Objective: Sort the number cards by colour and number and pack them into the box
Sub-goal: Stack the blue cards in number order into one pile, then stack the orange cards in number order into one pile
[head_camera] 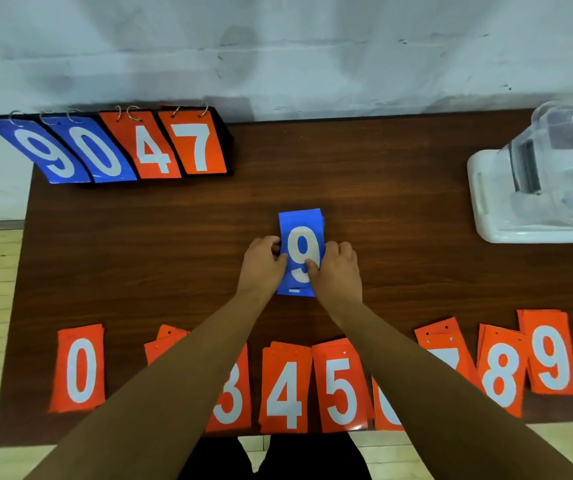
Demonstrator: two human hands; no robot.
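A stack of blue number cards [299, 226] with a white 9 on top lies at the middle of the brown table [382, 188]. My left hand [261, 263] grips its left edge and my right hand [338, 268] grips its right edge, thumb on the 9. Along the near edge lie orange card piles: 0 [79, 368], 3 [231, 396], 4 [287, 389], 5 [342, 386], 8 [501, 372], 9 [552, 355]. My forearms hide parts of other orange piles. A clear plastic box [534, 195] with a white lid under it stands at the far right.
A flip scoreboard [112, 147] showing blue 9 and 0, orange 4 and 7 stands at the table's far left corner. A pale wall runs behind the table. Wooden floor shows at the left.
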